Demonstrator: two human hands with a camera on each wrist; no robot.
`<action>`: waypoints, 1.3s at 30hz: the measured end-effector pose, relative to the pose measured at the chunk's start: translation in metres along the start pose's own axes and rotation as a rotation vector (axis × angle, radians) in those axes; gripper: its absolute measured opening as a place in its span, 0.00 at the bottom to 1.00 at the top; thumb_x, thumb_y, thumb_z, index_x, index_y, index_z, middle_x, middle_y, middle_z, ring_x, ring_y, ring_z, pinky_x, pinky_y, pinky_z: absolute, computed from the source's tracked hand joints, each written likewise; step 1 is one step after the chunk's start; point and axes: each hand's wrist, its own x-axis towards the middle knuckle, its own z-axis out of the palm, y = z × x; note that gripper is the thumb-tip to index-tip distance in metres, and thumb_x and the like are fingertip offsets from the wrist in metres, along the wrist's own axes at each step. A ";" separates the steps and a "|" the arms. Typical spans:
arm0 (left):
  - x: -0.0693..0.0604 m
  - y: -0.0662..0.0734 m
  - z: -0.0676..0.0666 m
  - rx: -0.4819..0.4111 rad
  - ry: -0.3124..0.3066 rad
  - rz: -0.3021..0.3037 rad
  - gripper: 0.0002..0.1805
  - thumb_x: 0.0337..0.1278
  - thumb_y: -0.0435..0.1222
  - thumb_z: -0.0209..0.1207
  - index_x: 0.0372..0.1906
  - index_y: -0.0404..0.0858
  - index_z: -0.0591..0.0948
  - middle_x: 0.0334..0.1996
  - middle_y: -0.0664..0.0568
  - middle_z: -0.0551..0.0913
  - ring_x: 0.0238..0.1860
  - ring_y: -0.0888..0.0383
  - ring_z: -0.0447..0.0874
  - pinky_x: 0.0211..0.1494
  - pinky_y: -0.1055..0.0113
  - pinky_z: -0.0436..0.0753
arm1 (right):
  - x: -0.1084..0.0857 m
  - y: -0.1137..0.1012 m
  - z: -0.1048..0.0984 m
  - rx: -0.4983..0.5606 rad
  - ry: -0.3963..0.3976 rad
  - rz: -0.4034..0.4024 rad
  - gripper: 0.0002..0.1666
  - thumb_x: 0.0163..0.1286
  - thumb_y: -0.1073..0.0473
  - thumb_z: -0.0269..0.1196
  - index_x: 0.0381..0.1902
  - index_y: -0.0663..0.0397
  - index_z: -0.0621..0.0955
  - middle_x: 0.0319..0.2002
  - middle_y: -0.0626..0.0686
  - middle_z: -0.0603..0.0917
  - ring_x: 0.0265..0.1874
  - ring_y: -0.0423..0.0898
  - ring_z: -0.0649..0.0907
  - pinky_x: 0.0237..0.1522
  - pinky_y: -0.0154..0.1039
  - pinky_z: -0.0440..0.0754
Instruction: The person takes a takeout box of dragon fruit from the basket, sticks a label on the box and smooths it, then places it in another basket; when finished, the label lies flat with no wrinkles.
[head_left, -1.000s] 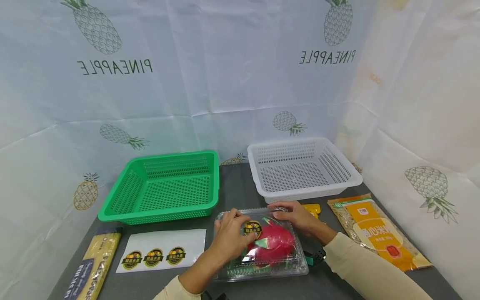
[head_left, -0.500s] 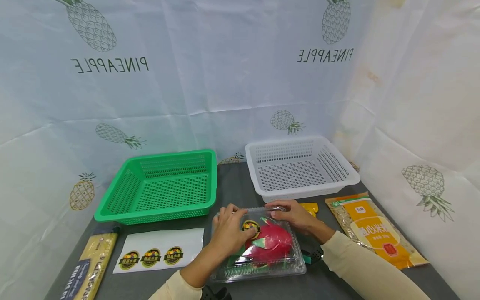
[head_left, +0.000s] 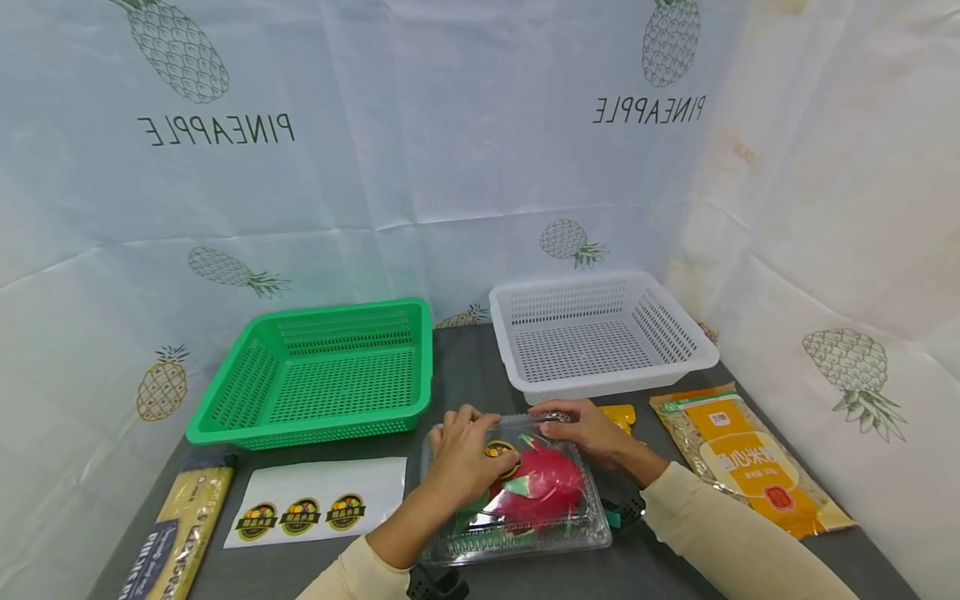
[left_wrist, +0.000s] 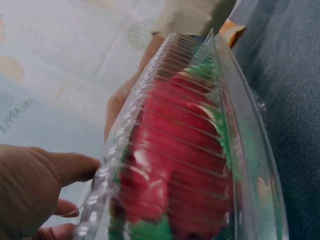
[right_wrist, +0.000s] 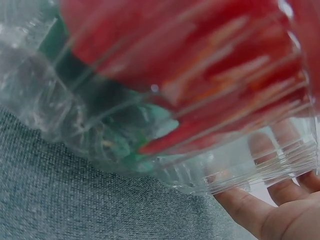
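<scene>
A clear plastic clamshell box [head_left: 517, 546] lies on the dark tabletop with its lid down. Red dragon fruit [head_left: 543, 483] with green leaf tips shows through the plastic. On the lid is a round black-and-gold sticker [head_left: 497, 449], partly covered by my left thumb. My left hand [head_left: 461, 467] rests over the lid's left part, its thumb pressing the sticker and its fingers towards the far edge. At the far right corner, my right hand [head_left: 588, 433] grips the box. Through the clear wall, the right hand's fingertips [right_wrist: 262, 145] appear in the right wrist view.
A white sheet [head_left: 300, 479] with 3 round stickers lies left of the box. Behind stand a green basket [head_left: 352, 417] and a white basket [head_left: 600, 387]. A yellow noodle pack [head_left: 187, 517] lies far left, an orange grain bag [head_left: 750, 458] right, and a small yellow packet [head_left: 621, 415] behind my right hand.
My left thumb has slid slightly up across the sticker and covers more of it. The right hand keeps its hold on the far corner. The head view has shifted a little.
</scene>
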 end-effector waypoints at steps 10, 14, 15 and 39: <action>0.001 -0.008 -0.007 -0.067 -0.119 0.080 0.37 0.46 0.53 0.71 0.61 0.39 0.77 0.46 0.49 0.71 0.46 0.51 0.63 0.50 0.44 0.61 | -0.001 -0.001 0.000 0.004 0.022 0.029 0.27 0.69 0.59 0.62 0.61 0.71 0.74 0.53 0.66 0.76 0.45 0.57 0.81 0.42 0.53 0.81; 0.001 -0.012 -0.012 -0.096 -0.167 0.100 0.38 0.46 0.50 0.72 0.63 0.39 0.76 0.45 0.50 0.70 0.45 0.51 0.63 0.50 0.43 0.62 | -0.002 -0.001 0.000 0.008 0.021 0.034 0.27 0.69 0.59 0.62 0.61 0.69 0.74 0.53 0.65 0.76 0.45 0.57 0.81 0.42 0.53 0.81; 0.002 -0.013 -0.013 -0.099 -0.173 0.099 0.38 0.46 0.50 0.72 0.63 0.39 0.75 0.45 0.51 0.70 0.45 0.51 0.63 0.50 0.43 0.62 | -0.002 -0.001 0.000 0.006 0.022 0.034 0.27 0.69 0.59 0.62 0.61 0.69 0.74 0.53 0.65 0.76 0.45 0.57 0.81 0.42 0.53 0.81; 0.007 0.002 -0.002 0.004 -0.032 -0.044 0.35 0.42 0.53 0.73 0.57 0.42 0.80 0.42 0.50 0.73 0.43 0.51 0.65 0.46 0.47 0.63 | 0.000 -0.001 0.001 -0.040 -0.005 0.009 0.26 0.69 0.57 0.62 0.60 0.67 0.75 0.54 0.65 0.76 0.46 0.57 0.80 0.42 0.51 0.81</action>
